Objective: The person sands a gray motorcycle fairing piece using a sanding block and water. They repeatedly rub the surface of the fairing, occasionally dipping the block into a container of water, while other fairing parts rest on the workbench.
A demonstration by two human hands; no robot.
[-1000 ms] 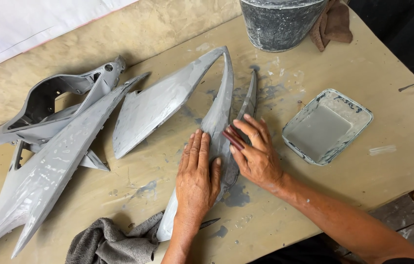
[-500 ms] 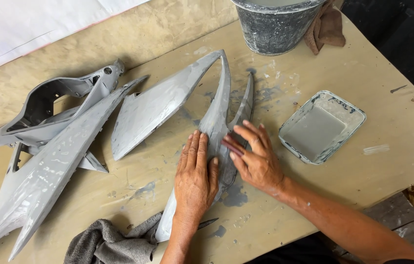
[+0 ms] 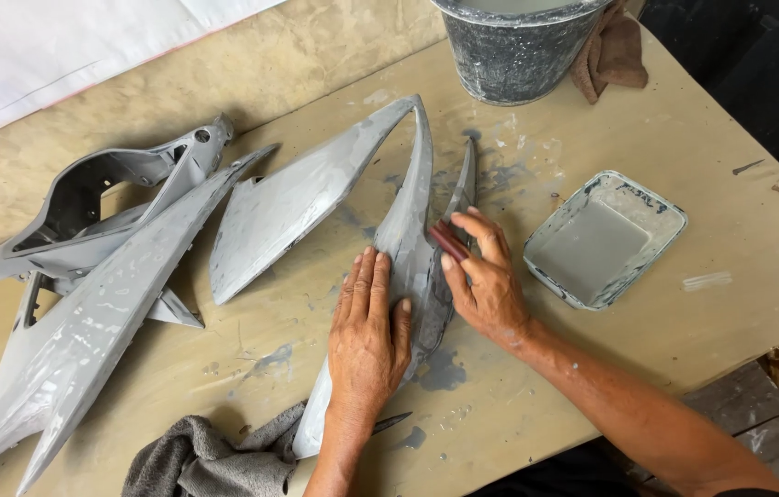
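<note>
Tray (image 3: 605, 239), bucket (image 3: 518, 46) (rag (image 3: 201, 460) nearby)

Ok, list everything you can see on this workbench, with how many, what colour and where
curved grey primed plastic fairing panel: one, grey, table centre, under both hands
other grey primed plastic body panels: several, grey, piled left
small reddish-brown sanding piece: one, under right fingers on the panel
shallow rectangular tray of grey liquid: one, white and grey, right
paint-spattered dark metal bucket: one, top edge
brown rag: one, beside the bucket
grey cloth: one, bottom edge
tan stained tabletop: one
white sheet: one, top left
left hand: flat on the panel
right hand: pressing the sanding piece
</note>
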